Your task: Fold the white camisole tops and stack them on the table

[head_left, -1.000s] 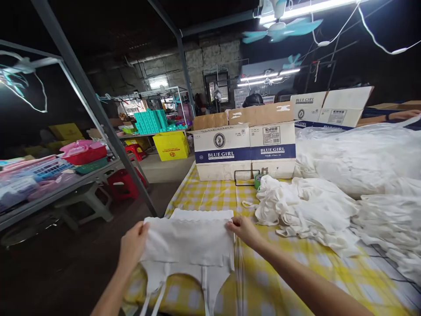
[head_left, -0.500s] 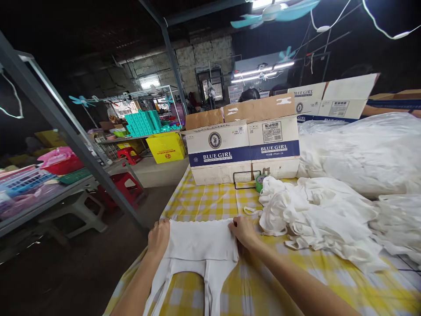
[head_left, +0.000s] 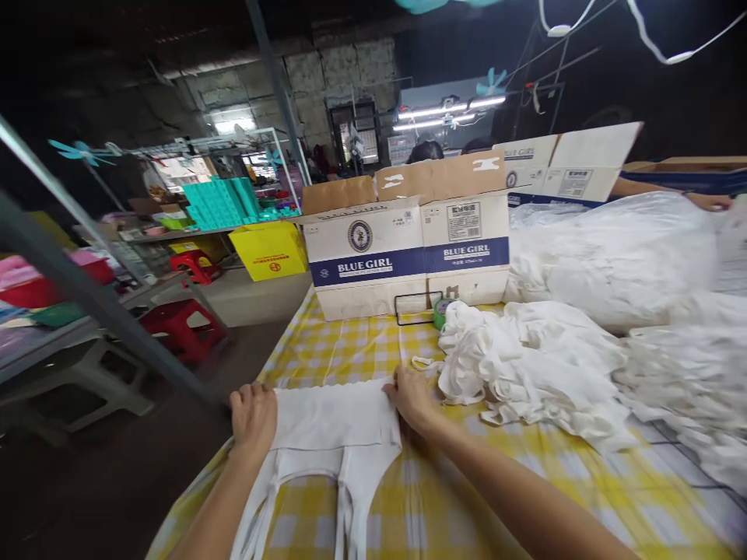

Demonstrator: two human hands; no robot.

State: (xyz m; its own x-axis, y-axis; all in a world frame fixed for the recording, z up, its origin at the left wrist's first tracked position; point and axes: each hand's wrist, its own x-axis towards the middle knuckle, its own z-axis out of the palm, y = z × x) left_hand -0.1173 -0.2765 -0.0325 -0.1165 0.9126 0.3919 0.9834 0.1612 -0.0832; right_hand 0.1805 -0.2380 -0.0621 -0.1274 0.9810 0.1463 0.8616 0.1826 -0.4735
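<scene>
A white strappy camisole (head_left: 335, 420) lies spread on the yellow checked tablecloth (head_left: 355, 350). Its wavy-edged wide band faces away from me, and its straps run toward me out of the bottom of the view. My left hand (head_left: 255, 420) is closed on the band's left corner. At the right corner, my right hand (head_left: 410, 395) pinches the same edge, fingertips partly hidden. To the right of that hand is a crumpled pile of white garments (head_left: 525, 365), with a loose strap reaching toward it.
Beer cartons (head_left: 402, 260) stand behind the cloth, with a green tape roll (head_left: 441, 311) and a black wire frame (head_left: 408, 308) before them. A large plastic-wrapped white bundle (head_left: 612, 249) sits at right. A grey post (head_left: 110, 303) slants past the table's left. Another person's hand (head_left: 715, 202) shows far right.
The view has shifted rightward, so everything appears further left. Both hands still grip the camisole's corners, and it stays spread on the cloth. A co-worker's hand now shows at the far right.
</scene>
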